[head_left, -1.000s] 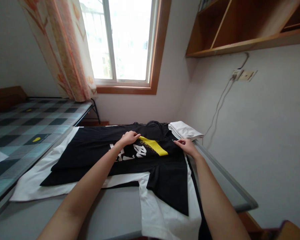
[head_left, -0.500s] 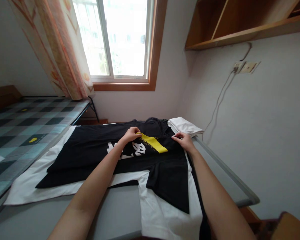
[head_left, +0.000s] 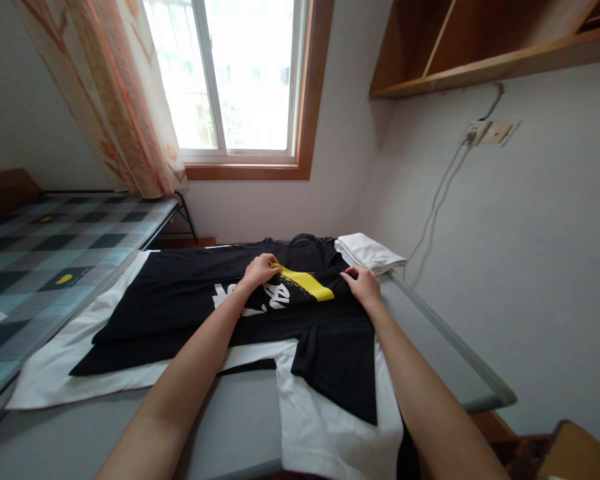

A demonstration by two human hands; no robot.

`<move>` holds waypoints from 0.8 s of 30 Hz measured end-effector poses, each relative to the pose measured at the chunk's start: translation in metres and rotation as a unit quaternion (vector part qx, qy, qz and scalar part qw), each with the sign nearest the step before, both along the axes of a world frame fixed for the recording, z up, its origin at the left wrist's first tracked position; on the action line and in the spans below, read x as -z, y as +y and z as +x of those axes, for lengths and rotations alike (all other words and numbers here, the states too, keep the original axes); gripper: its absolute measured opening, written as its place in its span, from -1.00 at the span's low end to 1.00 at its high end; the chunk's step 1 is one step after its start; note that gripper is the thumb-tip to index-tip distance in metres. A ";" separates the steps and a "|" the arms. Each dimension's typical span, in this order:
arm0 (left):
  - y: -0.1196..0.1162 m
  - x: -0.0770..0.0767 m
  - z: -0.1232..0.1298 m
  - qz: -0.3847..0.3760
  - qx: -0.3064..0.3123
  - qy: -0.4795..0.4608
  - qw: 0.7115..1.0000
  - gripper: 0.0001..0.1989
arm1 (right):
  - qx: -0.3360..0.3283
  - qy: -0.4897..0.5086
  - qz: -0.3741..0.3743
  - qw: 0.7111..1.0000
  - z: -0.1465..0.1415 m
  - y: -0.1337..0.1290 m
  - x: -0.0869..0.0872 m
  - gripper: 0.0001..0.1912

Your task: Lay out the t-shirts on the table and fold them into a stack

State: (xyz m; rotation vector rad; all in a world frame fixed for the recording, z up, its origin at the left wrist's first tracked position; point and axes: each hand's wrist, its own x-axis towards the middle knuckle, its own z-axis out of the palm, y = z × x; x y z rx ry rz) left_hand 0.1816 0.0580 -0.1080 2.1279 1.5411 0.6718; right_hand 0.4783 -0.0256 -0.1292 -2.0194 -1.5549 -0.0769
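Note:
A black T-shirt [head_left: 180, 313] with white lettering and a yellow printed patch lies on white and black shirts, its sleeve spread toward the front. My left hand [head_left: 261, 271] pinches the black shirt's cloth at the far left end of the yellow patch. Near the collar, right of the patch, my right hand [head_left: 364, 285] has its thumb and fingertips closed on the same shirt. The white shirt [head_left: 325, 427] shows beneath, at the front and along the left hem.
A folded white cloth [head_left: 370, 253] rests at the table's back right. The grey table [head_left: 245, 413] has a raised right edge. A checkered bed [head_left: 100, 230] stands left, and a wooden shelf [head_left: 450, 77] hangs above right. A wooden piece shows at bottom right.
My right hand has shifted slightly left along the collar area. My left hand keeps its pinch in nearly the same place.

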 end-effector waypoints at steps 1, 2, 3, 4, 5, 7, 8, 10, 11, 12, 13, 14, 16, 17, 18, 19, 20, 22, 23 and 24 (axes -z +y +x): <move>0.000 -0.001 0.000 -0.001 0.001 0.001 1.000 -0.78 | 0.002 -0.008 -0.004 1.000 -0.001 -0.001 0.000 -0.76; 0.000 -0.001 0.000 -0.001 0.002 0.002 1.000 -0.78 | 0.003 -0.013 -0.007 1.000 -0.001 -0.002 -0.001 -0.76; -0.001 -0.002 0.000 0.000 0.002 0.004 1.000 -0.78 | 0.004 -0.016 -0.008 1.000 -0.002 -0.002 -0.002 -0.76; -0.001 -0.002 0.000 0.001 -0.001 0.005 1.000 -0.78 | 0.004 -0.018 -0.009 1.000 -0.002 -0.003 -0.002 -0.76; -0.002 -0.002 0.001 0.004 -0.005 0.006 1.000 -0.78 | 0.004 -0.021 -0.009 1.000 -0.003 -0.003 -0.003 -0.76; -0.004 -0.002 0.001 0.013 -0.021 0.006 1.000 -0.79 | 0.009 -0.025 -0.011 1.000 -0.004 -0.003 -0.004 -0.75; -0.006 -0.001 0.002 0.018 -0.030 0.006 0.999 -0.79 | 0.012 -0.028 -0.013 0.999 -0.005 -0.003 -0.005 -0.74; -0.008 0.000 0.003 0.033 -0.040 0.011 0.999 -0.79 | 0.017 -0.033 -0.019 0.999 -0.007 -0.003 -0.006 -0.74; -0.009 0.001 0.003 0.040 -0.041 0.016 0.998 -0.80 | 0.018 -0.037 -0.022 0.999 -0.008 -0.004 -0.006 -0.74; -0.010 0.001 0.004 0.045 -0.040 0.023 0.998 -0.80 | 0.019 -0.040 -0.024 0.999 -0.009 -0.004 -0.007 -0.74; -0.011 0.002 0.004 0.048 -0.038 0.030 0.998 -0.80 | 0.020 -0.044 -0.025 0.999 -0.009 -0.004 -0.007 -0.74; -0.012 0.002 0.004 0.048 -0.037 0.037 0.998 -0.80 | 0.021 -0.049 -0.025 0.998 -0.010 -0.005 -0.008 -0.74; -0.013 0.001 0.004 0.045 -0.035 0.044 0.997 -0.80 | 0.026 -0.064 -0.014 0.998 -0.012 -0.008 -0.011 -0.75; -0.013 0.001 0.005 0.044 -0.034 0.046 0.997 -0.80 | 0.030 -0.073 -0.003 0.997 -0.014 -0.009 -0.013 -0.74; -0.013 0.001 0.005 0.045 -0.034 0.047 0.997 -0.80 | 0.032 -0.082 0.013 0.996 -0.016 -0.010 -0.015 -0.74; -0.013 0.001 0.005 0.046 -0.032 0.048 0.997 -0.80 | 0.028 -0.090 0.031 0.995 -0.019 -0.011 -0.017 -0.73; -0.013 0.001 0.005 0.047 -0.031 0.049 0.997 -0.80 | 0.014 -0.094 0.049 0.994 -0.022 -0.012 -0.019 -0.73; -0.013 0.001 0.005 0.049 -0.029 0.054 0.997 -0.80 | -0.052 -0.088 0.069 0.992 -0.029 -0.012 -0.020 -0.73; -0.013 0.001 0.005 0.049 -0.029 0.057 0.997 -0.80 | -0.097 -0.080 0.068 0.990 -0.032 -0.012 -0.020 -0.72; -0.012 0.001 0.005 0.049 -0.029 0.061 0.997 -0.80 | -0.141 -0.073 0.059 0.986 -0.036 -0.011 -0.018 -0.72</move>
